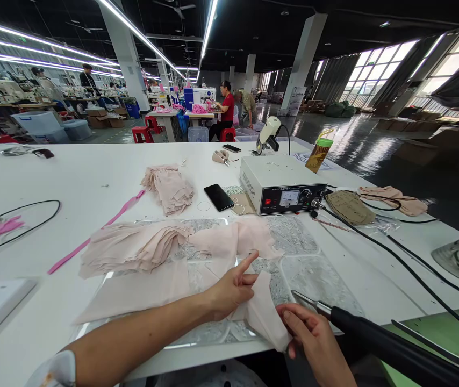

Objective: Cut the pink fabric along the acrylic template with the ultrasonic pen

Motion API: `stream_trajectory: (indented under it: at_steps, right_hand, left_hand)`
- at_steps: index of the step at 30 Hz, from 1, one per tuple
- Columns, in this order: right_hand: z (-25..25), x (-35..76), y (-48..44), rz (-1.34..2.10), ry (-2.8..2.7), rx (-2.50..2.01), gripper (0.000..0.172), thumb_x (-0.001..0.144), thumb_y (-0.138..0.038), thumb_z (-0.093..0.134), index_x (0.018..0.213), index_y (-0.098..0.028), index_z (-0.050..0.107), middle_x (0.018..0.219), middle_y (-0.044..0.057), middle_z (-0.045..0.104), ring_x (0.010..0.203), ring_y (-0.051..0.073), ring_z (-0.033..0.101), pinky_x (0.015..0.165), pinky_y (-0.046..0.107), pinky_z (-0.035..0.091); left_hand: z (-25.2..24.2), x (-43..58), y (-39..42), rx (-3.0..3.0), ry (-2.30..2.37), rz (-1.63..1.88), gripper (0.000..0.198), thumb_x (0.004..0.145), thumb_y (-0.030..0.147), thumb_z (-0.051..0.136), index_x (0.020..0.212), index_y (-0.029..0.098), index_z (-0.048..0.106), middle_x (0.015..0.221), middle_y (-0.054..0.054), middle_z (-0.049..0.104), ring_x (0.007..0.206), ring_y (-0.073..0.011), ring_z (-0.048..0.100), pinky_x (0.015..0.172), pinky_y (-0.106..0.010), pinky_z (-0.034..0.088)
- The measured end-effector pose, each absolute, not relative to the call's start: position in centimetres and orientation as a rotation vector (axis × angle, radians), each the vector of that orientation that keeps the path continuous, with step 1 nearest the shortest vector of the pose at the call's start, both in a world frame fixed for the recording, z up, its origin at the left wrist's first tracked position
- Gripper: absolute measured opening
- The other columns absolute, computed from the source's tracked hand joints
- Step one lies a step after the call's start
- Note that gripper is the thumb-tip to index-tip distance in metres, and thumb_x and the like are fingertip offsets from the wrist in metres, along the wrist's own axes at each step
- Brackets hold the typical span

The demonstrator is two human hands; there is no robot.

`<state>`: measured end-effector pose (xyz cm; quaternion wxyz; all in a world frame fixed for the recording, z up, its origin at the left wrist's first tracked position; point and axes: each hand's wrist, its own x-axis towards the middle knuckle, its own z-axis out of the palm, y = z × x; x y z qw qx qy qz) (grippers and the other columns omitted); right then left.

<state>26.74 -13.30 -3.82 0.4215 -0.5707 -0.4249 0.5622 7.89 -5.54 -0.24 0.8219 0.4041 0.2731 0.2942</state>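
Note:
A pale pink fabric piece [262,312] is stretched between my hands at the table's near edge. My left hand [232,290] points its index finger outward, the other fingers curled at the fabric's upper left. Thumb and fingers of my right hand [310,336] pinch its lower right edge. A black-handled tool with a metal tip [354,325] lies just beside the right hand; whether that hand also bears it I cannot tell. Under the fabric are clear patterned plates [314,279]. More pale pink pieces [133,244] lie stacked to the left, and another piece [249,236] lies beyond.
A white control box [286,177] with a meter stands behind, its black cable [391,252] running along the right. A phone [219,198], a fabric bundle [168,188], a pink strip [96,232] and a green-lidded bottle [318,153] are on the table. People work at sewing machines farther back.

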Motion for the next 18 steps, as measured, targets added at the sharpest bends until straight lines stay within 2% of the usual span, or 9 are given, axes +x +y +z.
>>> stream_trajectory:
  at_steps: [5, 10, 18]
  right_hand:
    - [-3.4, 26.8, -14.0, 1.380, -1.068, -1.444, 0.054, 0.070, -0.064, 0.064, 0.090, -0.014, 0.072, 0.067, 0.003, 0.063, 0.040, 0.011, 0.049, 0.044, 0.026, 0.041]
    - [-2.9, 26.3, -14.5, 1.332, -1.050, -1.457, 0.054, 0.064, -0.063, 0.070, 0.090, -0.016, 0.072, 0.069, 0.004, 0.066, 0.048, 0.013, 0.052, 0.045, 0.026, 0.046]
    - [-3.2, 27.0, -14.8, 1.394, -1.051, -1.400, 0.048, 0.070, -0.059, 0.068, 0.096, -0.018, 0.071, 0.077, 0.006, 0.068, 0.046, 0.012, 0.054, 0.050, 0.028, 0.047]
  left_hand:
    - [-0.2, 7.9, -5.7, 0.861, 0.596, 0.662, 0.105, 0.063, 0.002, 0.060, 0.152, 0.020, 0.008, 0.104, -0.008, 0.068, 0.074, -0.0109, 0.061, 0.072, -0.021, 0.042]
    - [0.1, 7.8, -5.8, 0.892, 0.595, 0.682, 0.104, 0.065, 0.003, 0.061, 0.152, 0.022, 0.008, 0.105, -0.008, 0.068, 0.075, -0.0106, 0.060, 0.071, -0.020, 0.040]
    - [0.2, 7.6, -6.0, 0.909, 0.599, 0.683, 0.102, 0.067, 0.003, 0.060, 0.152, 0.022, 0.007, 0.109, -0.009, 0.066, 0.080, -0.0122, 0.061, 0.074, -0.021, 0.039]
